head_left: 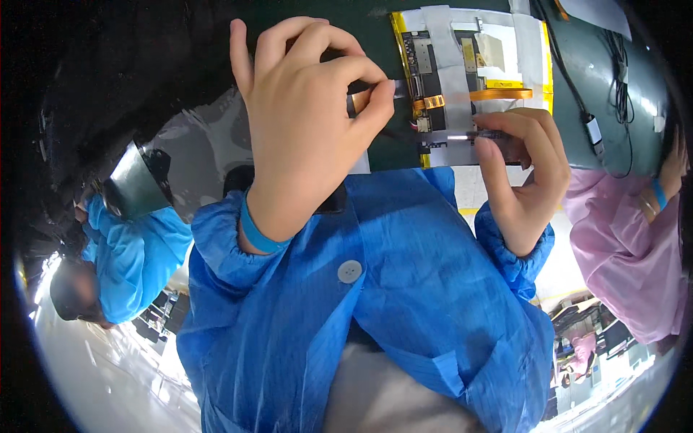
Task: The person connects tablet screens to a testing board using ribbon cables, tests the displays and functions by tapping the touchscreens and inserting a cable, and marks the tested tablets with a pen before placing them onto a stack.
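The open device (493,54) lies on the dark green surface (393,148). At its left edge, the left hand (303,94) pinches a thin strip (400,89) between thumb and forefinger. The right hand's (530,148) grip grasps a slim tool (462,136) over the device's lower part. A black cable (594,131) lies right of the device.

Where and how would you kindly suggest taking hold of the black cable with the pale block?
I would pinch the pale block across its width, coming from the right: it looks wider and probably stiffer than the thin black cable, and the right hand and taped assembly lie to its left.
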`<action>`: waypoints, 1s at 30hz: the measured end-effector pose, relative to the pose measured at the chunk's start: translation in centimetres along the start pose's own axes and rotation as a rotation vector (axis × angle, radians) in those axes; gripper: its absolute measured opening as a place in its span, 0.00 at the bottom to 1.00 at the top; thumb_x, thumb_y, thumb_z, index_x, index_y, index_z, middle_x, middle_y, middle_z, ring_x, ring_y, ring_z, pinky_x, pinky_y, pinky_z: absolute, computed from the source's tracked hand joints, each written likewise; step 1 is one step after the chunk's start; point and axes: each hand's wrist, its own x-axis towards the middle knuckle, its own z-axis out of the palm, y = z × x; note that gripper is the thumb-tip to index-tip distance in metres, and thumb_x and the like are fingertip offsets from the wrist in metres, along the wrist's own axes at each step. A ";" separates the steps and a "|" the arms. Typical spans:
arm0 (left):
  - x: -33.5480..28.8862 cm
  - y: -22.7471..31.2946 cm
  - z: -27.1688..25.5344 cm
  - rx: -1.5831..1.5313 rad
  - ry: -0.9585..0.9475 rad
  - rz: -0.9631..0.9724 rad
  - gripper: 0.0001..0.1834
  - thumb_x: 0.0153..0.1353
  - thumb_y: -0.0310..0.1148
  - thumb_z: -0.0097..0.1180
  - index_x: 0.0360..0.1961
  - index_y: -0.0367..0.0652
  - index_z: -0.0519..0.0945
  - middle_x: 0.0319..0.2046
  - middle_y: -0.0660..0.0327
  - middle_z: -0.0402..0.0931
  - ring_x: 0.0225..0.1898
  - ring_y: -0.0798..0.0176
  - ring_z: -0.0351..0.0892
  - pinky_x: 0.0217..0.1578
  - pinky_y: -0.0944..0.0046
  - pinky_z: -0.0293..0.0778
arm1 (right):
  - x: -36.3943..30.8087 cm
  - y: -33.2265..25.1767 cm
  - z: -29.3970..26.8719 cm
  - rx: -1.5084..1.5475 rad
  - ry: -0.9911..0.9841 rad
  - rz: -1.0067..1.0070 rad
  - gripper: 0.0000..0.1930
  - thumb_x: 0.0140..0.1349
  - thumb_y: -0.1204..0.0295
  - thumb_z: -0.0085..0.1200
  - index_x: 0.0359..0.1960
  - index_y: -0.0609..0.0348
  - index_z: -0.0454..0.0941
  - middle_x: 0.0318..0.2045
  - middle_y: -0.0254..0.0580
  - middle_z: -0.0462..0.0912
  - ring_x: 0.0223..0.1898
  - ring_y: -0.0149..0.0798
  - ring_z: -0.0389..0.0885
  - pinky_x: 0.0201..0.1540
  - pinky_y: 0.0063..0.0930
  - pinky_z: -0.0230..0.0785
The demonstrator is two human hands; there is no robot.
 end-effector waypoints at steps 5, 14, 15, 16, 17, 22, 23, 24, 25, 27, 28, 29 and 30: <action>0.8 0.5 -0.7 0.041 -0.083 -0.006 0.03 0.45 0.35 0.63 0.21 0.50 0.82 0.32 0.71 0.76 0.51 0.59 0.68 0.60 0.42 0.43 | 0.5 1.1 -0.1 -0.162 0.005 -0.296 0.14 0.50 0.66 0.58 0.35 0.61 0.81 0.39 0.41 0.74 0.29 0.31 0.69 0.31 0.20 0.62; 3.2 1.8 -2.9 -0.167 -0.348 -0.275 0.08 0.48 0.35 0.61 0.16 0.46 0.81 0.29 0.66 0.72 0.50 0.58 0.64 0.60 0.37 0.35 | 1.7 0.7 1.5 -0.368 -0.084 -0.398 0.16 0.48 0.57 0.58 0.38 0.49 0.83 0.44 0.38 0.73 0.36 0.37 0.67 0.39 0.28 0.62; 3.1 1.8 -2.9 -0.159 -0.338 -0.255 0.07 0.48 0.35 0.61 0.17 0.46 0.82 0.29 0.66 0.72 0.50 0.57 0.64 0.60 0.38 0.36 | 1.7 0.7 1.5 -0.374 -0.095 -0.416 0.17 0.48 0.58 0.58 0.38 0.49 0.83 0.44 0.38 0.73 0.37 0.38 0.67 0.40 0.28 0.62; 3.0 1.7 -2.9 -0.152 -0.329 -0.235 0.06 0.48 0.35 0.61 0.18 0.46 0.82 0.29 0.66 0.73 0.50 0.57 0.65 0.60 0.38 0.37 | 1.8 0.6 1.6 -0.380 -0.106 -0.433 0.17 0.48 0.58 0.59 0.39 0.49 0.83 0.44 0.38 0.73 0.38 0.38 0.67 0.40 0.29 0.62; 2.9 1.7 -2.9 -0.153 -0.328 -0.238 0.06 0.48 0.35 0.61 0.18 0.46 0.82 0.29 0.66 0.73 0.50 0.57 0.65 0.60 0.38 0.37 | 1.8 0.7 1.7 -0.380 -0.109 -0.435 0.17 0.48 0.58 0.59 0.39 0.49 0.83 0.44 0.38 0.73 0.38 0.38 0.67 0.40 0.29 0.62; 2.9 1.8 -3.0 -0.138 -0.344 -0.215 0.08 0.50 0.37 0.61 0.21 0.45 0.82 0.31 0.66 0.73 0.52 0.56 0.64 0.59 0.36 0.36 | 1.6 1.0 2.2 -0.440 -0.048 -0.494 0.19 0.44 0.59 0.62 0.40 0.47 0.82 0.44 0.40 0.73 0.36 0.40 0.69 0.38 0.30 0.62; 2.4 1.1 -1.3 -0.140 -0.344 -0.209 0.08 0.50 0.37 0.61 0.21 0.45 0.82 0.31 0.66 0.73 0.52 0.56 0.64 0.59 0.36 0.36 | 1.5 0.9 1.9 -0.444 -0.044 -0.492 0.19 0.44 0.59 0.62 0.40 0.47 0.82 0.44 0.40 0.73 0.36 0.40 0.69 0.38 0.30 0.62; 1.8 0.0 1.5 -0.348 0.103 0.054 0.09 0.52 0.38 0.58 0.30 0.44 0.81 0.36 0.63 0.73 0.54 0.56 0.63 0.60 0.39 0.38 | 1.6 0.4 1.2 -0.371 -0.025 -0.461 0.18 0.45 0.60 0.62 0.40 0.47 0.82 0.43 0.41 0.72 0.36 0.40 0.69 0.39 0.29 0.63; 1.4 -0.7 3.2 -0.542 0.552 0.327 0.13 0.55 0.39 0.56 0.38 0.44 0.81 0.41 0.61 0.73 0.56 0.55 0.62 0.61 0.42 0.40 | 1.5 0.2 0.8 -0.299 -0.003 -0.427 0.18 0.46 0.61 0.61 0.41 0.48 0.82 0.43 0.42 0.72 0.37 0.39 0.69 0.39 0.29 0.64; 1.6 -0.5 3.2 -0.477 0.490 0.321 0.12 0.53 0.39 0.57 0.36 0.46 0.81 0.40 0.63 0.74 0.56 0.56 0.63 0.61 0.43 0.40 | 0.8 0.4 0.2 -0.224 0.170 -0.349 0.12 0.50 0.71 0.60 0.38 0.53 0.81 0.42 0.45 0.71 0.37 0.39 0.71 0.40 0.28 0.65; 1.7 -0.2 3.0 -0.408 0.426 0.310 0.11 0.51 0.40 0.59 0.33 0.48 0.81 0.39 0.65 0.74 0.55 0.58 0.64 0.61 0.44 0.40 | 0.4 0.8 -0.3 -0.204 0.234 -0.308 0.10 0.50 0.74 0.59 0.36 0.56 0.81 0.41 0.45 0.71 0.37 0.39 0.72 0.40 0.27 0.66; 1.8 0.0 2.8 -0.340 0.361 0.300 0.10 0.49 0.40 0.60 0.31 0.49 0.81 0.38 0.68 0.75 0.54 0.59 0.64 0.61 0.45 0.39 | 0.1 1.0 -0.6 -0.216 0.240 -0.300 0.10 0.50 0.74 0.59 0.36 0.56 0.81 0.41 0.45 0.71 0.37 0.39 0.72 0.40 0.27 0.66; 1.4 0.3 2.3 -0.243 0.301 0.281 0.09 0.47 0.40 0.62 0.28 0.51 0.81 0.38 0.70 0.75 0.54 0.60 0.65 0.61 0.46 0.39 | -0.2 1.6 -0.6 -0.274 0.238 -0.267 0.08 0.51 0.75 0.59 0.34 0.57 0.81 0.41 0.45 0.71 0.37 0.39 0.72 0.40 0.27 0.66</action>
